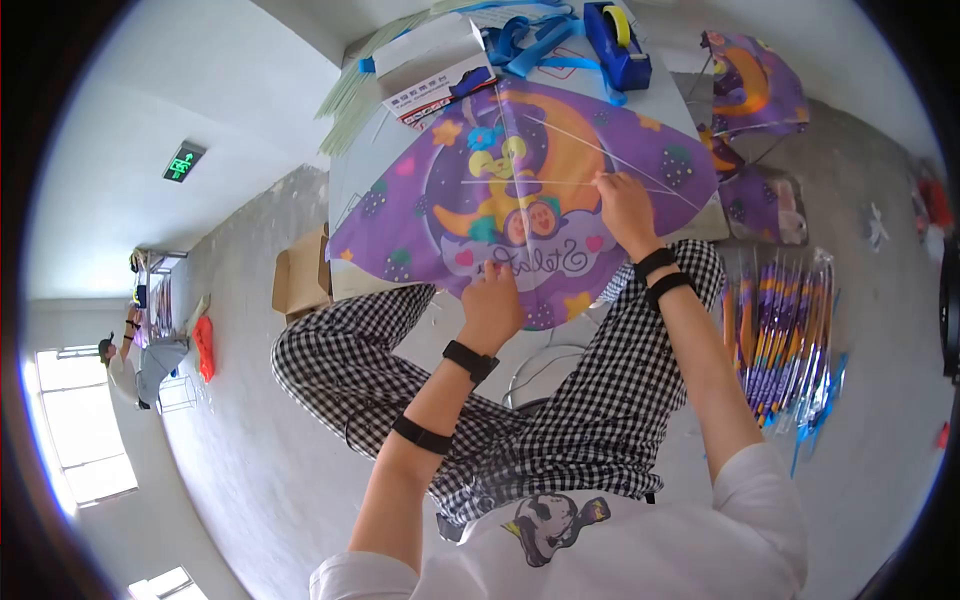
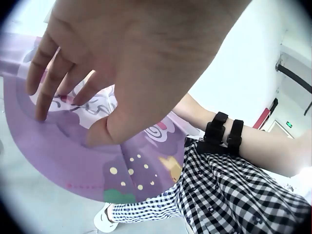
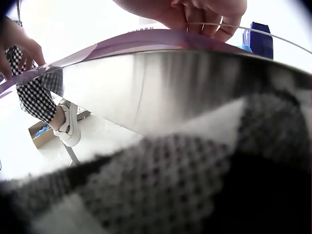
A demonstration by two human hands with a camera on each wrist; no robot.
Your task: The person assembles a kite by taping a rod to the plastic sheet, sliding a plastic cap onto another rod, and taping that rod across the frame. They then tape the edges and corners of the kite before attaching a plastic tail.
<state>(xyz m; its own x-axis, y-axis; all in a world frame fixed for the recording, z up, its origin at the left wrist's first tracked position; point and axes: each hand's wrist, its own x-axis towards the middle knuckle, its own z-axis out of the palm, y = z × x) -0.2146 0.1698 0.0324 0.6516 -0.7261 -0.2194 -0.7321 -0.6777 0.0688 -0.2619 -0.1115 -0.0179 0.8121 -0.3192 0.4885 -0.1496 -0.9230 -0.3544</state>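
Note:
A purple kite (image 1: 390,215) with a moon and cartoon animal print lies spread on the table, its lettering mirrored from this side. My right hand (image 1: 630,215) pinches a thin white rod (image 1: 560,184) that crosses the kite's middle. In the right wrist view, the same rod (image 3: 287,38) runs past the curled fingers. Near the kite's lower edge, my left hand (image 1: 492,308) rests on the sheet. The left wrist view shows that hand's fingers (image 2: 51,87) spread and loosely extended over the print, holding nothing.
Behind the kite stand an open white box (image 1: 440,75), blue ribbon (image 1: 540,45) and a blue tape dispenser (image 1: 622,65). On the right are another printed kite (image 1: 755,85) and bagged purple bundles (image 1: 780,340). A cardboard box (image 1: 300,275) sits left; another person (image 1: 125,375) is far off.

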